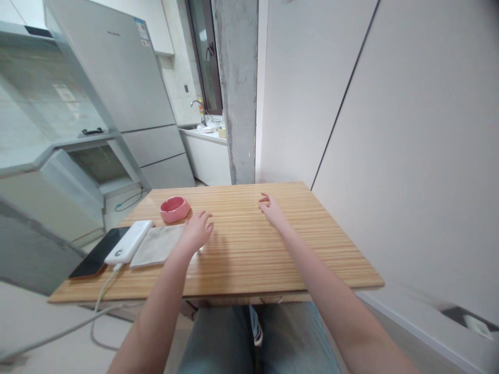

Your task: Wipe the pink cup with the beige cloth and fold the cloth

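My left hand (198,230) is over the left part of the wooden table (249,249), its fingers apart and nothing in them. It overlaps the right edge of a light grey cloth pouch (156,246); whether it touches the pouch I cannot tell. Behind that hand sits a pink ashtray (175,209). My right hand (272,209) reaches over the far middle of the tabletop, fingers spread and holding nothing. Bare wood lies between the two hands.
Left of the pouch lie a white power bank (130,241) with a white cable (102,293) plugged in, and a black tablet-like device (99,253). A white wall panel (370,130) borders the table's right side. Beyond stand a refrigerator (117,72) and a sink counter (206,156).
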### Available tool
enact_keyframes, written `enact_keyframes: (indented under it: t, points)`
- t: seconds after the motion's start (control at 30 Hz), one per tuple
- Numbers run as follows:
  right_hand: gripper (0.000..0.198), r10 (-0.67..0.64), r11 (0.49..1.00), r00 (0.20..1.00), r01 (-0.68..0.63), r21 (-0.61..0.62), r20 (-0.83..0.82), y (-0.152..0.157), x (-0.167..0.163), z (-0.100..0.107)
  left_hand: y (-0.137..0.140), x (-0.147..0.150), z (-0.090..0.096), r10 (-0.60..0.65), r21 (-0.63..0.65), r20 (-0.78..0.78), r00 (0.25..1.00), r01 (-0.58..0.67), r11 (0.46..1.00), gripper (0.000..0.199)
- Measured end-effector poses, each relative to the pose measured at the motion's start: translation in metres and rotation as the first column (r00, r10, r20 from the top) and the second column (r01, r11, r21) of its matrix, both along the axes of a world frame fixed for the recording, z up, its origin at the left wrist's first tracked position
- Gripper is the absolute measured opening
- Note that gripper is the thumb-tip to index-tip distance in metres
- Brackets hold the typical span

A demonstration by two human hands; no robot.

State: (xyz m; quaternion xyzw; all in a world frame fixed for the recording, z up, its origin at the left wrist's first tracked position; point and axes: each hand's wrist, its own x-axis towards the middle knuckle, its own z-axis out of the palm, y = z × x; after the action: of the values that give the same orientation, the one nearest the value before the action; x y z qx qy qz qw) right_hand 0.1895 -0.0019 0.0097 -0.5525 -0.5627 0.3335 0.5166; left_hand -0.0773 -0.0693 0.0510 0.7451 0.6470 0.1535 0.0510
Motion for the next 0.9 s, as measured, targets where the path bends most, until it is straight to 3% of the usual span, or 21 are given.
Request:
enact_keyframes:
  t: [0.07,0.13,0.27,0.37,0.5,0.6,0.9]
  points:
    - [0.047,-0.05,0.998,0.991,0.046,-0.038,-0.121,0.016,-0.005,-0.008,0.016,0.044,0.006,-0.148,0.056,0.159,0.976,0.141,0.988,0.032]
    - [0.047,-0.1,0.995,0.985,0.096,-0.036,-0.142,0.025,-0.007,-0.021,0.036,0.085,0.004,-0.219,0.045,0.272,0.937,0.215,0.975,0.028]
    - [0.042,-0.077,0.995,0.996,0.074,0.067,0.052,0.025,-0.005,-0.046,0.072,0.133,-0.024,-0.231,0.032,0.373,0.899,0.237,0.971,0.025]
    - [0.036,-0.066,0.992,0.98,0.045,0.116,0.188,0.021,-0.003,-0.051,0.085,0.139,-0.049,-0.235,0.055,0.431,0.871,0.234,0.971,0.028]
    - [0.025,0.016,0.989,0.942,-0.064,0.133,0.336,0.019,-0.003,-0.048,0.087,0.131,-0.071,-0.382,0.106,0.431,0.818,0.374,0.921,0.028]
    - [0.025,0.058,0.982,0.911,-0.127,0.141,0.409,0.019,-0.003,-0.047,0.086,0.129,-0.076,-0.392,0.108,0.414,0.822,0.384,0.917,0.031]
    - [0.024,0.058,0.98,0.912,-0.129,0.15,0.406,0.022,-0.003,-0.052,0.086,0.13,-0.074,-0.354,0.081,0.353,0.866,0.348,0.934,0.033]
